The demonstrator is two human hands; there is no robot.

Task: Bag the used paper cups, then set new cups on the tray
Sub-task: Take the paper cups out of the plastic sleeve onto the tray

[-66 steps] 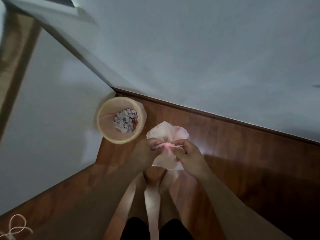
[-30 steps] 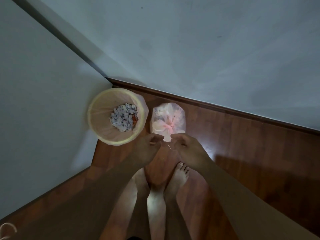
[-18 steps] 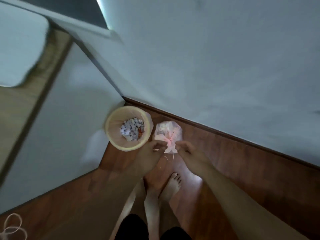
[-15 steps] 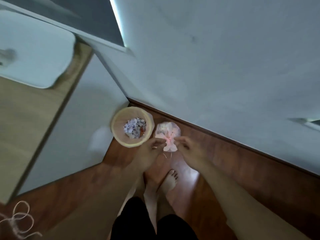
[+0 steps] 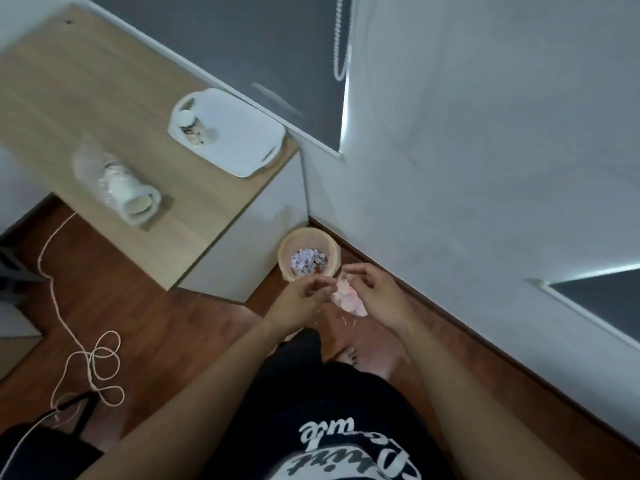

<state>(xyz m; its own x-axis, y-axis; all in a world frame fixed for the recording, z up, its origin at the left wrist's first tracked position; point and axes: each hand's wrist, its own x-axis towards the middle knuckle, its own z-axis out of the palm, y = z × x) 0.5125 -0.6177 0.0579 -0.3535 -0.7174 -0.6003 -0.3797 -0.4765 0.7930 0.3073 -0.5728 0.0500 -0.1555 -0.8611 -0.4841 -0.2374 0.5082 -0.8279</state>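
Note:
A small tied pink plastic bag [image 5: 347, 299] shows between my two hands, beside the waste bin [image 5: 309, 254] on the wooden floor. My left hand [image 5: 304, 301] and my right hand [image 5: 374, 296] hover over it with fingers loosely apart, and neither clearly grips it. On the wooden cabinet top sits a white tray [image 5: 242, 140] with one patterned paper cup [image 5: 189, 126] at its left end. A stack of new white cups in a clear plastic sleeve [image 5: 119, 187] lies on its side on the same top.
The cabinet [image 5: 221, 244] stands in the corner against the grey wall [image 5: 467, 168]. The bin, lined with a bag, holds scraps. A loose pink cord [image 5: 91, 358] coils over the floor at the left. My bare foot [image 5: 347, 356] is below the bag.
The tied bag went down onto the floor beside the bin. The view then rose and swung left, bringing the cabinet top, tray and cup sleeve into sight. My fingers have spread apart.

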